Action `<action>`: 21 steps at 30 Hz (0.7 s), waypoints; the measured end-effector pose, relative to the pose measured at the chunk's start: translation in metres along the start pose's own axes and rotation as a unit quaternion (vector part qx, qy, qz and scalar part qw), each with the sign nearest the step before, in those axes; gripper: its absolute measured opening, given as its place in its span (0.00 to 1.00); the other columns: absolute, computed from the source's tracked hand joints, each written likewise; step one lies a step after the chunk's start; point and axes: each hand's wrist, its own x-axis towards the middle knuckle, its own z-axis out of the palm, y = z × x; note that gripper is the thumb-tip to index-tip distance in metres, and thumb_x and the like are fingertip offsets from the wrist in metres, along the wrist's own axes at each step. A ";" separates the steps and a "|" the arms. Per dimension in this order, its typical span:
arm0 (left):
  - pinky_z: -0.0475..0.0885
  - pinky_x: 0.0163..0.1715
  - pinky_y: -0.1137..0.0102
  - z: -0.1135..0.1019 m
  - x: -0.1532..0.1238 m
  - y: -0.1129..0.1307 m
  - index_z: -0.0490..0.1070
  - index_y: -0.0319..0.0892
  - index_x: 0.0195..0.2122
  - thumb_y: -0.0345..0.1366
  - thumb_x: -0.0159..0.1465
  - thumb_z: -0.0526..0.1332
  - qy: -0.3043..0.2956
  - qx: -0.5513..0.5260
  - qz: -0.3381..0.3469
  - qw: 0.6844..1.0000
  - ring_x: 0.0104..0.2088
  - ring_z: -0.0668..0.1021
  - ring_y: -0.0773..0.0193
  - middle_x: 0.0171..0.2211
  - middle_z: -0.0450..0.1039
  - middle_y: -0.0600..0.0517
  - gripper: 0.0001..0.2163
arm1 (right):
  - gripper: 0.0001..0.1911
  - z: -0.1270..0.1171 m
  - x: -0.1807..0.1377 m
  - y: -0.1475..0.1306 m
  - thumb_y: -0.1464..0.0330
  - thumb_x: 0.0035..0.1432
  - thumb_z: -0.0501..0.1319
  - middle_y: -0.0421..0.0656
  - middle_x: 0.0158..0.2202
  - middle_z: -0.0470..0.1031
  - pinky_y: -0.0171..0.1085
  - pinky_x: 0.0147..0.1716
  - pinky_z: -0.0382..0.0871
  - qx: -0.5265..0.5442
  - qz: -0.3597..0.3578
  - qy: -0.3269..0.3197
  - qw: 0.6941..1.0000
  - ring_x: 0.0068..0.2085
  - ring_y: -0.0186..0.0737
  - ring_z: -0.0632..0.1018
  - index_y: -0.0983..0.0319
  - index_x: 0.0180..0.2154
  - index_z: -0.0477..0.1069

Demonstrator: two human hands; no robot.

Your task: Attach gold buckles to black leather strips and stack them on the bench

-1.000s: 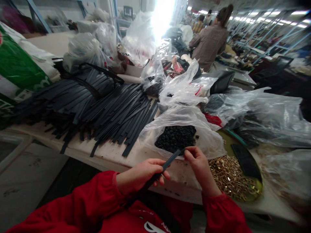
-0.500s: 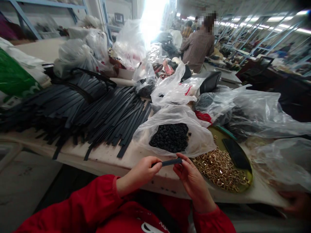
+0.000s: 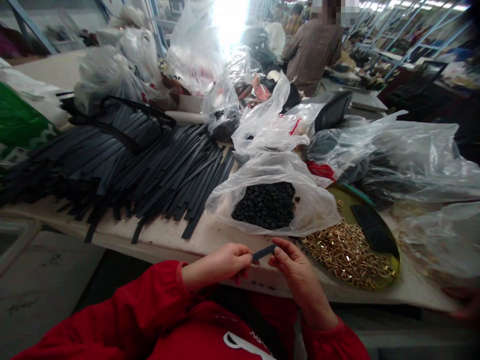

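A dark strap (image 3: pixel 263 252) stretches between my two hands, just above the table's front edge. My left hand (image 3: pixel 234 260) grips one end of it with the fingers closed. At the other end, my right hand (image 3: pixel 288 257) pinches it between thumb and fingers. Behind the hands lies an open clear plastic bag (image 3: pixel 318 215) with a heap of small black pieces (image 3: pixel 264 205) in it. To the right of my right hand is a round yellowish tray (image 3: pixel 390 240) holding many gold metal buckles (image 3: pixel 345 255) and a black flat piece (image 3: pixel 375 227).
Many long black straps (image 3: pixel 165 175) are piled across the left of the table (image 3: pixel 157 240). Clear plastic bags (image 3: pixel 420 155) crowd the back and right. A green and white sack (image 3: pixel 22 120) stands at far left. A person (image 3: pixel 315 50) is further back.
My hands have come slightly closer together, and less of the strap shows between them. The strap's right end tilts up more. The view has shifted a little.
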 end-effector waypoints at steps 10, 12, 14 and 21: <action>0.59 0.14 0.79 0.001 -0.007 0.001 0.68 0.37 0.34 0.32 0.53 0.52 -0.100 -0.221 -0.074 0.967 0.15 0.67 0.74 0.20 0.68 0.55 0.10 | 0.16 0.007 -0.007 0.009 0.63 0.41 0.69 0.35 0.24 0.71 0.32 0.29 0.69 0.036 0.026 -0.027 0.999 0.25 0.30 0.73 0.61 0.33 0.71; 0.59 0.14 0.78 0.004 -0.009 -0.001 0.67 0.37 0.34 0.32 0.53 0.52 -0.098 -0.223 -0.075 0.967 0.15 0.67 0.74 0.20 0.68 0.55 0.10 | 0.17 0.008 -0.008 0.010 0.62 0.41 0.68 0.35 0.24 0.71 0.32 0.29 0.69 0.031 0.024 -0.025 0.999 0.24 0.30 0.73 0.61 0.34 0.71; 0.58 0.13 0.78 0.007 -0.010 -0.003 0.66 0.37 0.35 0.32 0.53 0.51 -0.091 -0.210 -0.071 0.971 0.14 0.67 0.74 0.19 0.68 0.56 0.10 | 0.17 0.008 -0.009 0.010 0.61 0.40 0.68 0.35 0.24 0.72 0.32 0.28 0.68 0.022 0.020 -0.022 0.999 0.24 0.29 0.73 0.60 0.35 0.72; 0.58 0.14 0.78 0.014 -0.014 -0.004 0.65 0.38 0.36 0.35 0.56 0.48 -0.087 -0.118 -0.039 0.988 0.15 0.66 0.73 0.21 0.67 0.56 0.11 | 0.16 0.005 -0.013 0.015 0.62 0.42 0.68 0.35 0.25 0.72 0.32 0.28 0.68 0.010 0.013 -0.029 0.999 0.24 0.30 0.73 0.61 0.35 0.71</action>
